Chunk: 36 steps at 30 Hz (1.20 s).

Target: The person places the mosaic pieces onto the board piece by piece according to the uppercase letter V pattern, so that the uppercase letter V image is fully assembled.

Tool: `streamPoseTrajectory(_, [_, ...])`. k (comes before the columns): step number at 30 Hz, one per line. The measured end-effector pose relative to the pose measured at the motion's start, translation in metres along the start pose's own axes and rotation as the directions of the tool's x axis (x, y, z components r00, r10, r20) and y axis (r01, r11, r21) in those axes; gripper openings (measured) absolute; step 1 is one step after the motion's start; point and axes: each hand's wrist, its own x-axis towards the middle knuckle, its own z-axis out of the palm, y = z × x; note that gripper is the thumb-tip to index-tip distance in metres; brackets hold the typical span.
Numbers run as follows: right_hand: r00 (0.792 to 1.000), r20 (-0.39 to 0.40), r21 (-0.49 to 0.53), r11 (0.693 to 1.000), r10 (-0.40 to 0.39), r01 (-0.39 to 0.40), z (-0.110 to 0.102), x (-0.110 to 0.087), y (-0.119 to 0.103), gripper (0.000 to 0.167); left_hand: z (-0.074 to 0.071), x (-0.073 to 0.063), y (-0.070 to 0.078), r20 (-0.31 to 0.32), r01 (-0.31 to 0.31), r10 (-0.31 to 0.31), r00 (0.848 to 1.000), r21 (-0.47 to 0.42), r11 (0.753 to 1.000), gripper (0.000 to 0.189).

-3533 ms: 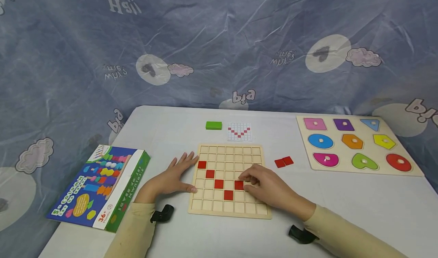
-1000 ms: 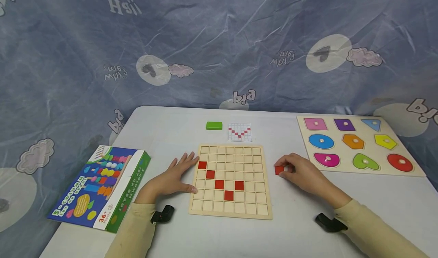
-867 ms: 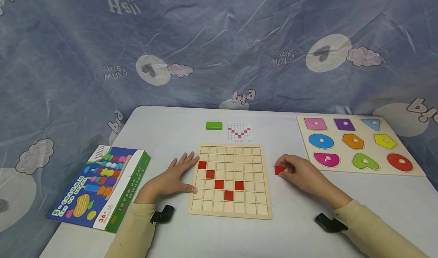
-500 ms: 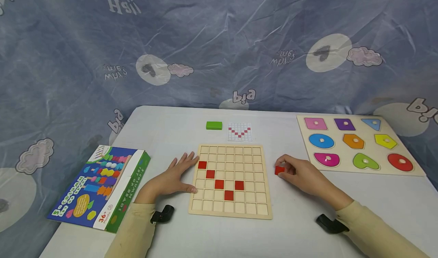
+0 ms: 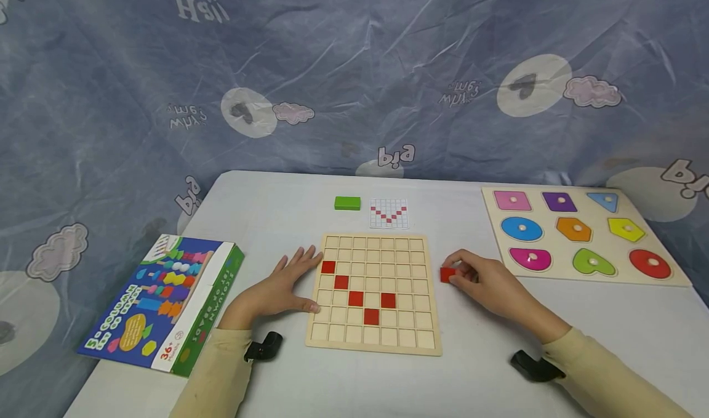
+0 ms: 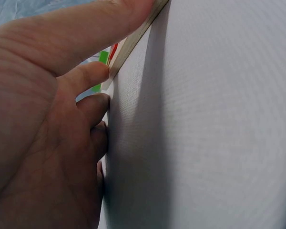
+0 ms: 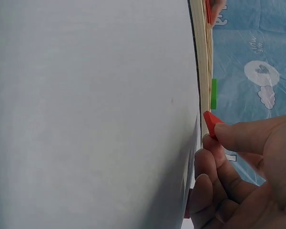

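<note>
In the head view, a wooden grid board (image 5: 338, 332) lies flat with several red square tiles in its cells, such as the lone right-hand tile (image 5: 388, 300). My left hand (image 5: 279, 295) has its fingers spread, with the thumb and index fingertip touching the board's left edge. Just right of the board, my right hand (image 5: 490, 285) pinches a red tile (image 5: 447, 275) between thumb and finger. In the right wrist view, the pinched tile (image 7: 210, 123) tilts at the thumb tip. A reddish piece (image 7: 188, 205) shows behind the lower fingers; its kind is unclear.
Behind the board lie a green block (image 5: 347, 203) and a small printed grid card (image 5: 389, 213) with a red V pattern. A shape puzzle board (image 5: 587, 212) lies at right. At left is a toy box (image 5: 160, 301) on the white table (image 5: 354, 387).
My right hand has left the lone right-hand tile on the board, moved right to the two loose tiles and pinched one. It now shifts slightly left with it. The left hand stays put.
</note>
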Motion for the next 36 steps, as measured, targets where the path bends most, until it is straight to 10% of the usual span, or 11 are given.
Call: streamPoseTrajectory(36, [1.000, 0.014, 0.144, 0.989, -0.019, 0.016, 0.009, 0.004, -0.039, 0.018, 0.000, 0.001, 0.000, 0.008, 0.003, -0.003, 1.000, -0.003, 1.000, 0.111])
